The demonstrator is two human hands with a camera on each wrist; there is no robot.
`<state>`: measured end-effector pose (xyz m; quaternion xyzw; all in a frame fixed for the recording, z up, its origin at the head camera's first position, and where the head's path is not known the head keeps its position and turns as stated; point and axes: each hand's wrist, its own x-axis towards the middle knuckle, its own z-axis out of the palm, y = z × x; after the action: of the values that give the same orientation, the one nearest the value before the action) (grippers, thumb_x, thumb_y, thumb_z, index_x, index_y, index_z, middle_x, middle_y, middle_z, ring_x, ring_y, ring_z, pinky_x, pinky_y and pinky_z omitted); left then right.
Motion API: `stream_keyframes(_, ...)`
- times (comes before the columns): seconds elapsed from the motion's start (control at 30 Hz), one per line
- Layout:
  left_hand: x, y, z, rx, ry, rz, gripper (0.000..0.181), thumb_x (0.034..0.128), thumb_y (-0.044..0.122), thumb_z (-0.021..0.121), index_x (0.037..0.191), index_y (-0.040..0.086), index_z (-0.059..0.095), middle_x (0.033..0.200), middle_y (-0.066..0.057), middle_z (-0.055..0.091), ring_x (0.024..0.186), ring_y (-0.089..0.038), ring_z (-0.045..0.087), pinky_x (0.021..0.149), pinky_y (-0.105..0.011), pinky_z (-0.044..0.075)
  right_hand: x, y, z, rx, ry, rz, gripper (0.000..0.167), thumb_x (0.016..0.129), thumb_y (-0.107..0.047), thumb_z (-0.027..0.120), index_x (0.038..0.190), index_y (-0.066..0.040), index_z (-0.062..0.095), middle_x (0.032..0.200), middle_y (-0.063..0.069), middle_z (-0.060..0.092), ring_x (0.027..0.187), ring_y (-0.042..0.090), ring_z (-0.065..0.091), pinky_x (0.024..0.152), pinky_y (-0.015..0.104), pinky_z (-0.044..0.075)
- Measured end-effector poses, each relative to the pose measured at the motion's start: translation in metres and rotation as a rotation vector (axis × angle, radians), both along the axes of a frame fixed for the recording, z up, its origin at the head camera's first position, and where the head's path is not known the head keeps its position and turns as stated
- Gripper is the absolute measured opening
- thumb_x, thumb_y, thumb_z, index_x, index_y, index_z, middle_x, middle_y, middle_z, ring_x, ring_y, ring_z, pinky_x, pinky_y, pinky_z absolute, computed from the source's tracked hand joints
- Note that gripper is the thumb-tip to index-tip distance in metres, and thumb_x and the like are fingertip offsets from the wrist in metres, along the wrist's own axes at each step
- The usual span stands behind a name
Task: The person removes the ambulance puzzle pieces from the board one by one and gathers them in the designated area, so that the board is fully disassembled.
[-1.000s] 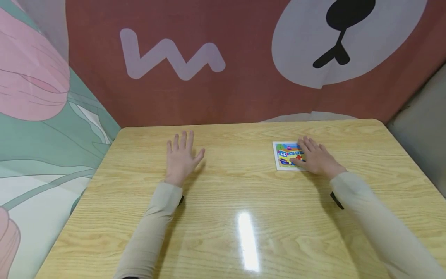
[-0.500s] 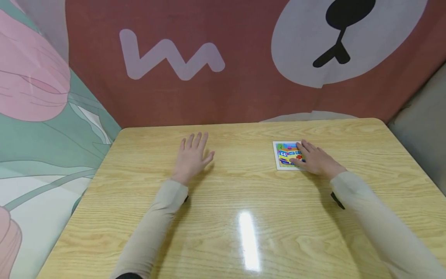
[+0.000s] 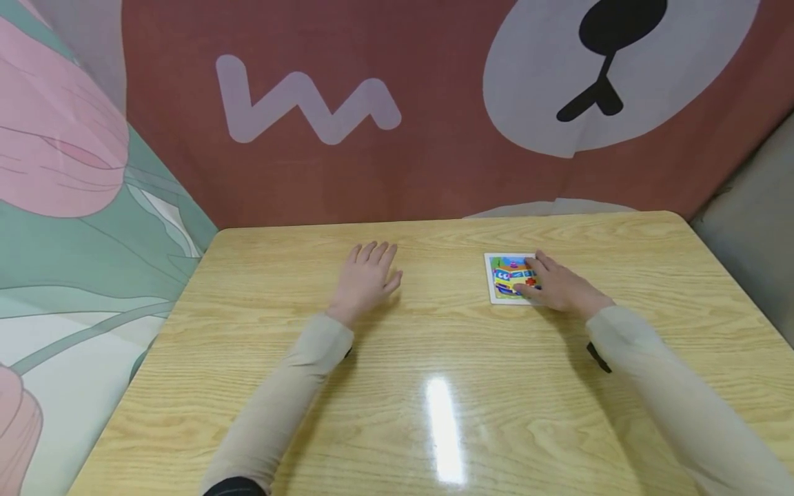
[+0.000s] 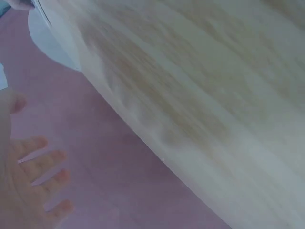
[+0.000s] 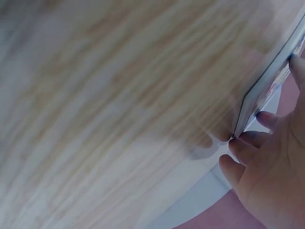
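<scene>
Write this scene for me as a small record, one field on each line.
surface: wood-grain table
object: picture board, colourful print, white border, lying on the table
contact: right hand touches the picture board at its right side
free: left hand, over the table, apart from the board, holding nothing
backdrop: reddish-brown wall with cartoon shapes
clothing: light sleeves
</scene>
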<state>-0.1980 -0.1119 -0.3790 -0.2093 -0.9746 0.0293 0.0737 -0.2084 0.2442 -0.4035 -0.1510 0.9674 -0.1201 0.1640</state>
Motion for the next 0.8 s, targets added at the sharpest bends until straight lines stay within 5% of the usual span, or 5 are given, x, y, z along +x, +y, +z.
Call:
stream_keyframes(0.4,-0.007,0.033,-0.005,-0.046,0.004,-0.116,0.043,0.1020,0.032,0.041,0.139,0.012,0.050,0.139,-0.004,0.055,0.131,-0.024,0.049,0.114,-0.042,0.035,0.000,-0.003,0.000,-0.038,-0.042,0.012,0.084,0.095,-0.052,0.047,0.149,0.006,0.019,0.153,0.038,0.005,0.139,0.055,0.012,0.111,0.066,0.022)
stream_keyframes(0.8,-0.011,0.072,-0.010,-0.169,-0.221,-0.252,0.048,0.1035,0.036,0.033,0.148,0.017,0.037,0.152,-0.001,0.040,0.143,-0.022,0.034,0.120,-0.040,0.025,0.003,-0.009,0.005,-0.034,-0.061,0.054,0.088,0.094,-0.057,0.047,0.151,0.003,0.016,0.154,0.037,0.004,0.139,0.056,0.013,0.108,0.068,0.025)
